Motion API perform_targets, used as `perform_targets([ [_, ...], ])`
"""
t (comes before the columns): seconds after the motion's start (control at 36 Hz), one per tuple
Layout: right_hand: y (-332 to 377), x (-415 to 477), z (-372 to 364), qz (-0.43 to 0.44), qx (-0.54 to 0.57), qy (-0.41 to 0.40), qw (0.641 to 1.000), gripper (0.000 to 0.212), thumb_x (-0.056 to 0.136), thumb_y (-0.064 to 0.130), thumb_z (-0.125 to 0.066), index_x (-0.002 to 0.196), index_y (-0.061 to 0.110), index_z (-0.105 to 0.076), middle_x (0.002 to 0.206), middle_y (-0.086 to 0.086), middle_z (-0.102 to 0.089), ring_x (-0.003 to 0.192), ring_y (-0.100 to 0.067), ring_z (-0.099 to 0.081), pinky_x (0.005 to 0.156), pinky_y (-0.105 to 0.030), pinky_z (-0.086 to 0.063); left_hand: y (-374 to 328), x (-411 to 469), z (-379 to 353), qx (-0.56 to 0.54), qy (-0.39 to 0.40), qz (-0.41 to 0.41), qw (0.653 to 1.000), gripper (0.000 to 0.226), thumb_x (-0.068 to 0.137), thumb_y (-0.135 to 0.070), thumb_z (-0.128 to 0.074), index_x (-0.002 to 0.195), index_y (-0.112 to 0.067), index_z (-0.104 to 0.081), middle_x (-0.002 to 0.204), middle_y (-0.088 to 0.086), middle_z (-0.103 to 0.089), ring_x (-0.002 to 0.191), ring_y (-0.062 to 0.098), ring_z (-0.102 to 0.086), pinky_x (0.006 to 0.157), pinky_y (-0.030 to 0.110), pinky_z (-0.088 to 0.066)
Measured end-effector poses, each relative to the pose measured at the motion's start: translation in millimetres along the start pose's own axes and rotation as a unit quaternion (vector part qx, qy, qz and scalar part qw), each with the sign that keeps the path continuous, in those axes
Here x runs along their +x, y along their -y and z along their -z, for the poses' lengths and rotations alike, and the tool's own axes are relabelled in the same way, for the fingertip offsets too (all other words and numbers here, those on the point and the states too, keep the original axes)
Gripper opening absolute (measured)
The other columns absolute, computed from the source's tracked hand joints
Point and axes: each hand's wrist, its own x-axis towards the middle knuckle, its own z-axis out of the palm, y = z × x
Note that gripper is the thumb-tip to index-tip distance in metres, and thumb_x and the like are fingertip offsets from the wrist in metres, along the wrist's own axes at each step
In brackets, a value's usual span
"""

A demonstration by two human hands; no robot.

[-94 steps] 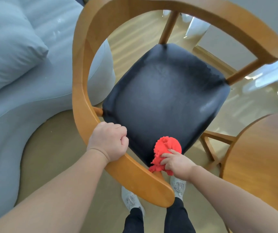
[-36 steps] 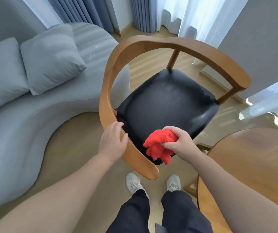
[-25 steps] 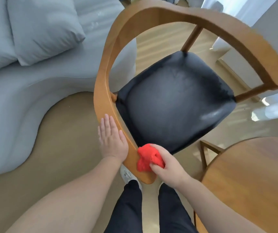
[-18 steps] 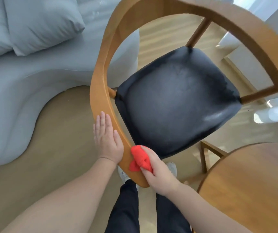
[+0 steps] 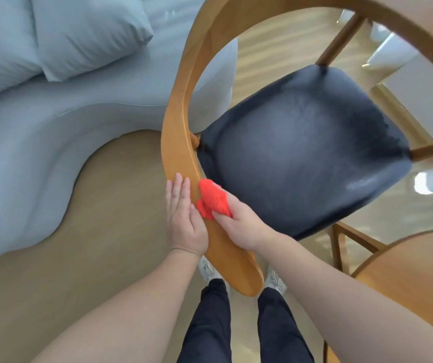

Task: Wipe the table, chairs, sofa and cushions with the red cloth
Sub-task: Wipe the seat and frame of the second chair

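This is a home living room with a dining corner. A pale grey-blue sofa (image 5: 39, 132) with a curving front carries two matching cushions (image 5: 84, 32) at its back. Just beside it stands a wooden armchair (image 5: 176, 132) with a black padded seat (image 5: 304, 148), near the edge of a round wooden table (image 5: 414, 279). Light wood flooring (image 5: 92, 258) runs under all of them.

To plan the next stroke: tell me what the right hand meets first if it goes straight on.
The wooden chair rail, right under its red cloth; possibly the fingertips of the left hand alongside, depth unclear.
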Motion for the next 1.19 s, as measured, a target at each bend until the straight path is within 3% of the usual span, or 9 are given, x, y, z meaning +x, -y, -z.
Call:
perform_targets([
  [0.14, -30.0, -62.4, 8.7, -0.036, -0.035, 0.046, 0.998, 0.052, 0.094, 0.044, -0.047, 0.143, 0.049, -0.030, 0.144, 0.024, -0.041, 0.131, 0.003, -0.039, 0.111, -0.030, -0.036, -5.7, 0.2, 4.0, 0.027, 0.032, 0.005, 0.999, 0.053, 0.091, -0.009, -0.029, 0.143, -0.002, -0.034, 0.153, -0.001, -0.020, 0.145, 0.017, -0.008, 0.119, 0.030, -0.007],
  [0.33, -32.3, -87.3, 18.0, -0.055, -0.057, 0.064, 0.995, 0.050, 0.098, 0.039, -0.049, 0.125, 0.074, -0.026, 0.131, 0.041, -0.040, 0.123, 0.013, -0.040, 0.098, -0.014, -0.039, -4.7, 83.2, 13.8, 0.158, 0.031, 0.014, 0.987, 0.053, 0.099, -0.021, -0.027, 0.150, -0.009, -0.018, 0.159, 0.006, -0.014, 0.146, 0.019, -0.008, 0.119, 0.034, -0.004],
  [0.44, -25.4, -65.2, 11.8, -0.035, -0.069, 0.044, 0.996, 0.045, 0.094, 0.050, -0.043, 0.130, 0.069, -0.024, 0.136, 0.036, -0.039, 0.126, 0.010, -0.040, 0.102, -0.015, -0.038, 0.9, 114.4, 8.6, 0.118, 0.038, 0.053, 0.991, 0.052, 0.101, -0.021, -0.024, 0.151, -0.014, -0.013, 0.159, 0.001, -0.012, 0.145, 0.017, -0.014, 0.116, 0.028, -0.014],
  [0.58, -2.6, -8.0, 2.2, -0.010, -0.053, 0.019, 0.998, 0.049, 0.091, 0.043, -0.043, 0.133, 0.064, -0.028, 0.135, 0.033, -0.041, 0.122, 0.013, -0.039, 0.097, -0.006, -0.029, 6.9, 108.6, 6.5, -0.002, -0.013, 0.069, 0.998, 0.050, 0.097, -0.003, -0.029, 0.146, -0.010, -0.032, 0.153, 0.003, -0.030, 0.140, 0.013, -0.026, 0.101, -0.003, -0.006],
  [0.75, 23.7, 59.7, -0.1, 0.032, -0.024, -0.036, 0.999, 0.053, 0.095, 0.031, -0.046, 0.145, 0.036, -0.031, 0.127, 0.033, -0.044, 0.107, 0.023, -0.038, 0.083, 0.010, -0.026, 11.5, 111.8, 5.1, -0.075, -0.034, 0.071, 0.994, 0.049, 0.096, 0.001, -0.029, 0.142, -0.011, -0.040, 0.148, 0.002, -0.039, 0.131, 0.001, -0.031, 0.102, -0.001, -0.015],
  [0.86, 47.2, 102.2, 5.1, 0.044, -0.014, -0.089, 0.995, 0.045, 0.097, 0.020, -0.047, 0.141, 0.030, -0.041, 0.091, 0.049, -0.050, 0.088, 0.032, -0.046, 0.070, 0.010, -0.030, 14.6, 112.7, 3.4, -0.092, -0.037, 0.065, 0.993, 0.048, 0.096, 0.003, -0.031, 0.142, -0.010, -0.041, 0.147, 0.003, -0.040, 0.130, 0.000, -0.031, 0.103, 0.000, -0.016],
  [1.0, 64.9, 116.6, 10.7, 0.033, -0.031, -0.092, 0.995, 0.052, 0.098, 0.022, -0.049, 0.147, 0.028, -0.033, 0.109, 0.030, -0.048, 0.091, 0.020, -0.047, 0.069, 0.012, -0.029, 15.7, 116.6, 2.2, -0.100, -0.037, 0.052, 0.993, 0.048, 0.096, 0.002, -0.032, 0.142, -0.009, -0.041, 0.147, 0.003, -0.040, 0.130, 0.001, -0.031, 0.103, 0.000, -0.016],
  [1.06, 60.4, 101.6, 7.8, 0.027, -0.039, -0.079, 0.996, 0.053, 0.098, 0.022, -0.049, 0.148, 0.028, -0.032, 0.110, 0.029, -0.050, 0.090, 0.029, -0.046, 0.073, 0.009, -0.031, 17.9, 114.7, 1.8, -0.102, -0.033, 0.059, 0.992, 0.049, 0.095, 0.002, -0.032, 0.142, -0.009, -0.041, 0.148, 0.003, -0.039, 0.130, 0.000, -0.031, 0.104, 0.001, -0.016],
  [1.19, 32.9, 43.1, 3.3, -0.010, -0.073, -0.027, 0.997, 0.055, 0.097, 0.026, -0.051, 0.146, 0.039, -0.030, 0.129, 0.019, -0.049, 0.114, 0.000, -0.048, 0.099, -0.021, -0.039, 18.0, 114.4, 1.0, -0.114, -0.041, 0.061, 0.991, 0.049, 0.095, 0.002, -0.030, 0.141, -0.009, -0.042, 0.147, 0.003, -0.041, 0.132, 0.004, -0.033, 0.103, 0.000, -0.016],
])
